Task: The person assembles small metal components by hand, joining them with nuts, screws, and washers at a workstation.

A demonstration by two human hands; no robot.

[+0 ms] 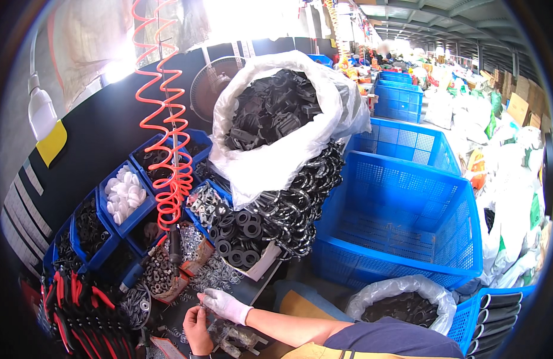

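Head view: right hand [225, 305], gloved in white, pinching a small metal part [202, 307] just before the chest, left hand [196, 329] steadying it from below, both grips clenched on it; held near the washers [214, 276] and blue bins [124, 221] for short reaches

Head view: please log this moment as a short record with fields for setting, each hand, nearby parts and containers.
Setting: crowded workbench in a large workshop
Left hand: bare, at a small metal assembly on the bench
Right hand: in a white glove, fingers pinching a small part; what it is cannot be told
Nearby parts: loose metal washers, black rubber rings
Containers: blue bins with white caps, empty blue crate, white sack of black parts
Overhead: orange coiled hose
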